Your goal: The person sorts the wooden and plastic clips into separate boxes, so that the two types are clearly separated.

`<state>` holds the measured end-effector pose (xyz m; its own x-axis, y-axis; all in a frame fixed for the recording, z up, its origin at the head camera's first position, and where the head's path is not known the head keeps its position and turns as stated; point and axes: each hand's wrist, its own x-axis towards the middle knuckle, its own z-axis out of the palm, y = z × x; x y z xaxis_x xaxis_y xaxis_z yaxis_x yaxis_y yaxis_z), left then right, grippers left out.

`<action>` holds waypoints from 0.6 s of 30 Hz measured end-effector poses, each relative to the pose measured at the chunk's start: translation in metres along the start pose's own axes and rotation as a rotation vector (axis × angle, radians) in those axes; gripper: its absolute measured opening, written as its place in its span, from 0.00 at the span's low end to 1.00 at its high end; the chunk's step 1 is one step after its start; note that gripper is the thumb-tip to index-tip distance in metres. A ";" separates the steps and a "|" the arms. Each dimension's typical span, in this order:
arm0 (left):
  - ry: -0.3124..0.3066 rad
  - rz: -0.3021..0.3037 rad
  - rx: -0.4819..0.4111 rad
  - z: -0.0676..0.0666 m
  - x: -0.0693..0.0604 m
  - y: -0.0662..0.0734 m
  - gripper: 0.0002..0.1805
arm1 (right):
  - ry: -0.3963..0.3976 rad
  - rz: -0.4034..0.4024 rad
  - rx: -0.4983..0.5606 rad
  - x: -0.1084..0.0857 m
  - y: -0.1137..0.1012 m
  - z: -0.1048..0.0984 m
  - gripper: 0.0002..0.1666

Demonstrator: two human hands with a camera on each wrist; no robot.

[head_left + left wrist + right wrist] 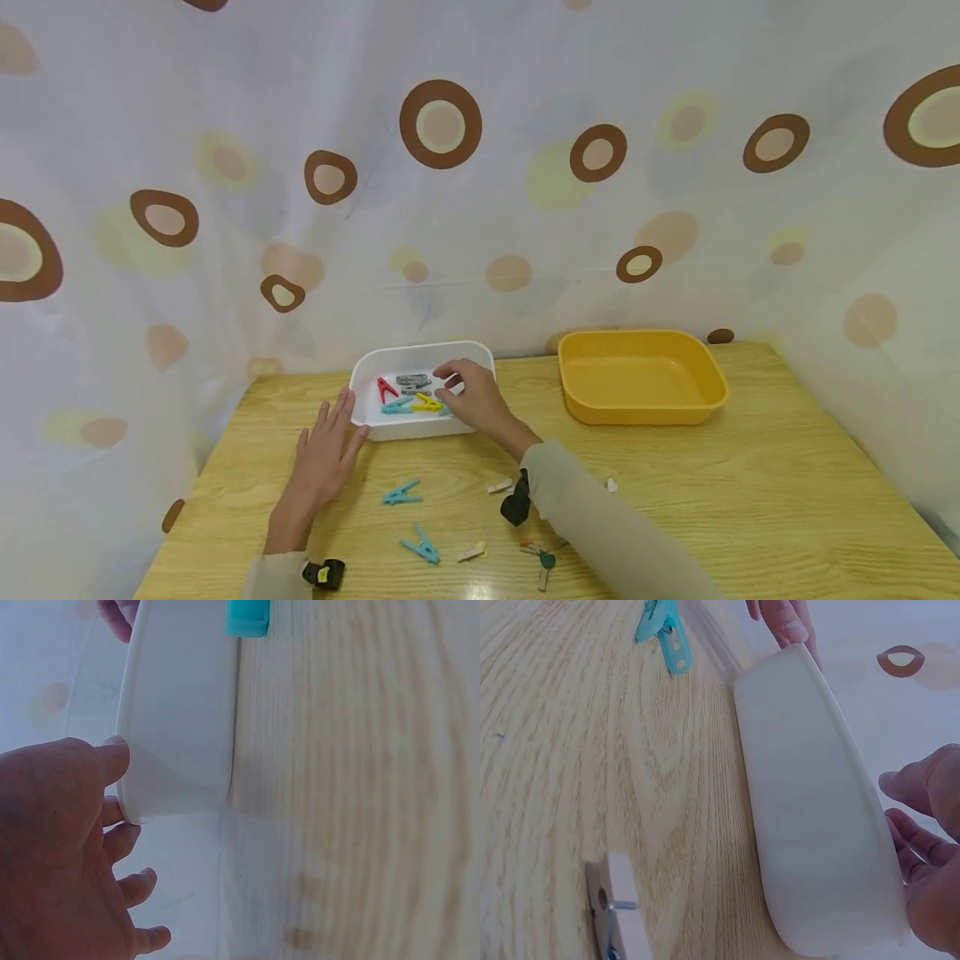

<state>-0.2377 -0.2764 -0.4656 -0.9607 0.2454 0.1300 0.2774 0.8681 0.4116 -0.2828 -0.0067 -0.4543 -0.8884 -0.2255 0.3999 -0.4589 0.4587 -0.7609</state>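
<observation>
A white tray holds a red clothespin, a yellow clothespin, light blue clothespins and several grey ones. My left hand rests against its left end, thumb and fingers spread at the rim, as the left wrist view also shows. My right hand reaches over the tray's right side with fingers bent and thumb apart; nothing shows between them. In the right wrist view, the tray's wall hides what lies below its fingertips.
A yellow tray stands at the right back. Two light blue clothespins and small wooden clothespins lie nearer on the wooden table. A dark green piece lies by the right sleeve. A patterned curtain hangs behind.
</observation>
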 end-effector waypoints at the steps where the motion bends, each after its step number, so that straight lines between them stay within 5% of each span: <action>1: 0.001 0.001 -0.006 0.000 0.000 0.000 0.36 | 0.007 0.001 0.002 -0.001 -0.001 0.000 0.14; 18: -0.010 -0.001 0.015 0.004 0.003 -0.004 0.37 | 0.064 -0.050 0.155 -0.039 -0.018 -0.012 0.15</action>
<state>-0.2416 -0.2775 -0.4703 -0.9611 0.2484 0.1205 0.2760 0.8748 0.3983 -0.2401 0.0040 -0.4499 -0.8642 -0.1868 0.4672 -0.5031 0.3091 -0.8071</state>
